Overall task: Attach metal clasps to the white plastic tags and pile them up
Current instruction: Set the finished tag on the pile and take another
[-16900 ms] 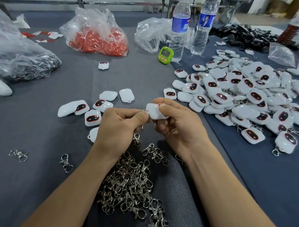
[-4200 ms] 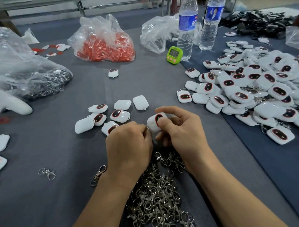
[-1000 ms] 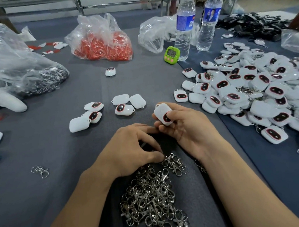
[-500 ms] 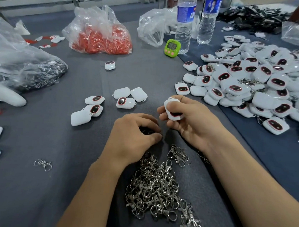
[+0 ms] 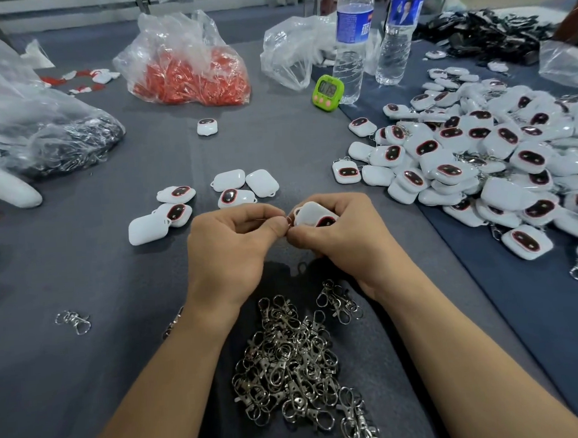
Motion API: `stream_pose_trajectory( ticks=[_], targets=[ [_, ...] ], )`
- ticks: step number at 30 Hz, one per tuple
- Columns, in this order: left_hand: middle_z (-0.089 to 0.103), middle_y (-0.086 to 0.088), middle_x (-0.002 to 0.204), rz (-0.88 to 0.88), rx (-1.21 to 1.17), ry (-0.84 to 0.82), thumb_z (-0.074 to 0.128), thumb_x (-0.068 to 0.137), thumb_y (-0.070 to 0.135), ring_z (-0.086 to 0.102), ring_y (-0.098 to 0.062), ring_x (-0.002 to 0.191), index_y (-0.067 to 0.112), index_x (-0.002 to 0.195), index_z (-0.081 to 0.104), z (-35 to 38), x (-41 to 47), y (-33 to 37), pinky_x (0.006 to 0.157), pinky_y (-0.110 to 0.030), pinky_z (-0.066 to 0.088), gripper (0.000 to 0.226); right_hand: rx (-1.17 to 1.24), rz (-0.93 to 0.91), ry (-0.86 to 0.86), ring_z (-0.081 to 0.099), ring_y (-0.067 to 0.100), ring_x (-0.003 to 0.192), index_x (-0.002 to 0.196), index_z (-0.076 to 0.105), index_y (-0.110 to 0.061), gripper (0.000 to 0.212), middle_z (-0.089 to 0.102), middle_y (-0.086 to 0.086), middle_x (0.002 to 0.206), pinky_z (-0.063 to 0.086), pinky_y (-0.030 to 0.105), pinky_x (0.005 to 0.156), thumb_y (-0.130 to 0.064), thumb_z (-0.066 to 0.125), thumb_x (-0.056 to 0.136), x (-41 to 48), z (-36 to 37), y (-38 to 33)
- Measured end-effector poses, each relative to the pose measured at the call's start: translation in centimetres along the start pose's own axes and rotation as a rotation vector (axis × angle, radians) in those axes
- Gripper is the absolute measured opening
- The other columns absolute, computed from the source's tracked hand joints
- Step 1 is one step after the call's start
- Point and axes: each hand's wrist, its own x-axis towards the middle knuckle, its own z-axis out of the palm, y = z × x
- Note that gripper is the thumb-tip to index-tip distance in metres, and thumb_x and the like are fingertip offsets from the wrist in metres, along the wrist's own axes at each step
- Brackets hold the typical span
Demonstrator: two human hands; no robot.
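The left hand (image 5: 229, 251), risen from the clasp heap (image 5: 287, 361) below the fingers (image 5: 274, 224), pinches a metal clasp (image 5: 288, 221); the right hand (image 5: 341, 243) grips the white tag (image 5: 312, 214). Ring meets tag loop between the fingertips: attachment apparently begins.

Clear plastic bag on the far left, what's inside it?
A dark, silvery tangle of metal pieces, likely clasps, shows through the clear plastic bag near its lower right. Glare and folds hide the rest.

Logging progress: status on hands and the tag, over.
Right hand grips white tag; left hand pinches metal clasp at the tag's loop. Clasp heap between forearms, nothing in the way.
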Motion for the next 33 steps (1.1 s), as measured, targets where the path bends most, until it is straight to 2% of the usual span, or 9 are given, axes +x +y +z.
stream_pose_trajectory(
  ticks=[3, 7, 10, 14, 21, 24, 26, 29, 33],
  targets=[
    [0.079, 0.006, 0.079, -0.018, -0.015, -0.046, 0.082, 0.08, 0.005, 0.076, -0.01, 0.077, 0.028, 0.078, 0.081, 0.1, -0.1, 0.0, 0.071, -0.017, 0.056, 0.023, 0.009, 0.0, 0.032, 0.052, 0.01, 0.059, 0.075, 0.077, -0.023, 0.013, 0.063, -0.004, 0.061, 0.043, 0.032, 0.06, -0.025, 0.078, 0.062, 0.1, 0.0, 0.1],
    [0.078, 0.01, 0.079, 0.024, 0.066, -0.039, 0.083, 0.08, 0.008, 0.076, -0.009, 0.077, 0.029, 0.083, 0.082, 0.2, -0.3, 0.4, 0.074, -0.025, 0.061, 0.021, 0.023, 0.013, 0.037, 0.046, 0.01, 0.054, 0.071, 0.075, -0.02, 0.011, 0.057, -0.006, 0.057, 0.037, 0.028, 0.053, -0.02, 0.073, 0.06, 0.2, 0.1, 0.3],
    [0.076, 0.019, 0.075, 0.121, 0.173, -0.002, 0.084, 0.079, 0.016, 0.074, -0.006, 0.07, 0.036, 0.081, 0.08, 0.1, -0.6, 0.8, 0.068, -0.03, 0.062, 0.021, 0.04, 0.03, 0.052, 0.048, 0.007, 0.053, 0.069, 0.075, -0.019, 0.012, 0.06, -0.006, 0.056, 0.037, 0.024, 0.05, -0.019, 0.072, 0.057, 0.2, 0.2, 0.3],
    [0.074, 0.018, 0.07, 0.156, 0.181, 0.011, 0.082, 0.074, 0.028, 0.071, -0.02, 0.063, 0.04, 0.076, 0.079, 0.0, -0.8, 1.1, 0.062, -0.042, 0.061, 0.012, 0.074, 0.025, 0.041, 0.051, 0.006, 0.053, 0.066, 0.075, -0.017, 0.011, 0.065, -0.002, 0.058, 0.038, 0.025, 0.052, -0.02, 0.072, 0.056, 0.4, 0.2, 0.4],
    [0.075, 0.017, 0.072, 0.083, 0.143, 0.011, 0.077, 0.072, 0.022, 0.068, 0.0, 0.062, 0.039, 0.081, 0.08, 0.2, -0.7, 0.8, 0.061, -0.015, 0.051, 0.019, 0.029, -0.01, 0.105, 0.051, 0.007, 0.057, 0.071, 0.077, -0.021, 0.014, 0.065, -0.004, 0.058, 0.041, 0.033, 0.058, -0.028, 0.074, 0.06, 0.4, 0.3, 0.6],
    [0.074, 0.019, 0.069, 0.13, 0.193, 0.002, 0.078, 0.075, 0.025, 0.063, -0.012, 0.055, 0.043, 0.083, 0.08, 0.2, -0.8, 0.9, 0.051, -0.027, 0.051, 0.02, 0.037, 0.0, 0.111, 0.048, 0.008, 0.056, 0.07, 0.077, -0.022, 0.012, 0.061, -0.007, 0.056, 0.038, 0.031, 0.056, -0.027, 0.074, 0.059, 0.5, 0.1, 0.6],
    [0.073, 0.019, 0.067, 0.137, 0.199, 0.041, 0.081, 0.077, 0.025, 0.066, -0.015, 0.057, 0.043, 0.08, 0.079, 0.2, -0.7, 0.9, 0.053, -0.029, 0.054, 0.018, 0.04, -0.006, 0.066, 0.049, 0.006, 0.054, 0.07, 0.077, -0.021, 0.01, 0.064, -0.005, 0.058, 0.039, 0.028, 0.055, -0.026, 0.075, 0.061, 0.4, 0.1, 0.5],
    [0.075, 0.018, 0.072, 0.09, 0.146, 0.054, 0.084, 0.078, 0.016, 0.072, -0.002, 0.067, 0.038, 0.076, 0.078, 0.2, -0.4, 0.6, 0.064, -0.018, 0.055, 0.023, 0.017, -0.014, 0.038, 0.056, 0.007, 0.06, 0.072, 0.078, -0.022, 0.011, 0.071, 0.001, 0.066, 0.045, 0.03, 0.06, -0.03, 0.078, 0.063, 0.3, 0.1, 0.5],
    [0.076, 0.015, 0.073, 0.042, 0.136, 0.005, 0.083, 0.079, 0.014, 0.075, -0.004, 0.073, 0.032, 0.077, 0.08, 0.3, -0.5, 0.5, 0.072, -0.025, 0.059, 0.019, 0.027, -0.004, 0.031, 0.055, 0.008, 0.057, 0.073, 0.078, -0.02, 0.015, 0.07, 0.0, 0.063, 0.044, 0.029, 0.057, -0.03, 0.075, 0.062, 0.3, 0.0, 0.5]
  ],
)
